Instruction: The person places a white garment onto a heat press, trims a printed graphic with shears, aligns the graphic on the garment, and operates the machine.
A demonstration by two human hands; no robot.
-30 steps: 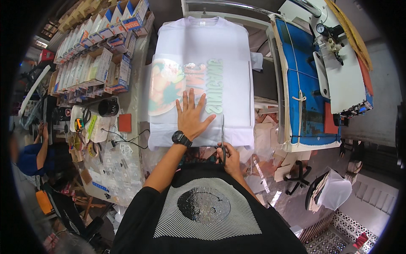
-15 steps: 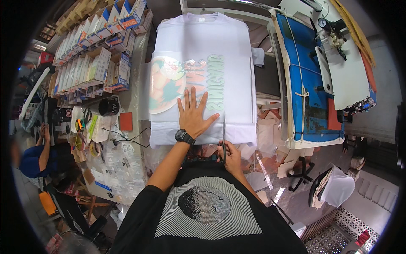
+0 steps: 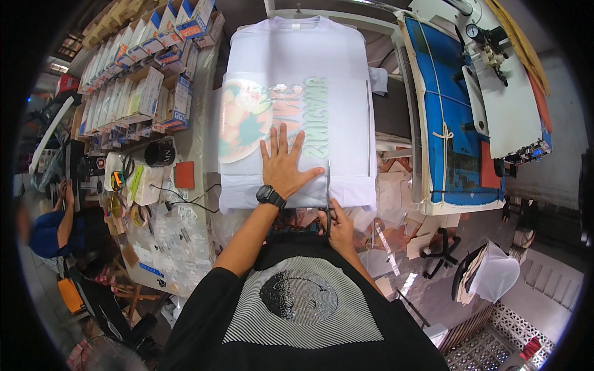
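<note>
A pale, near-white T-shirt (image 3: 297, 52) is spread flat in front of me, collar at the far end. On it lies a clear, shiny sheet with a reversed print (image 3: 246, 133): a round coloured picture at the left and large letters beside it. My left hand (image 3: 286, 168) presses down on the sheet's near part, fingers spread and a dark watch on the wrist. At the shirt's near edge, my right hand (image 3: 338, 222) grips scissors (image 3: 328, 188) by the handles. Their blades point away from me, just right of my left thumb. Whether they touch the sheet, I cannot tell.
To the left, a plastic-covered table (image 3: 185, 247) carries open boxes (image 3: 145, 93), a black mug (image 3: 159, 154) and a cable. A blue panel (image 3: 455, 123) stands right of the shirt, beside a machine with a gauge (image 3: 473, 31). Another person (image 3: 52, 232) is at far left.
Both hands and the scissors hold nearly the same place over the shirt. The shine on the clear sheet has shifted slightly.
</note>
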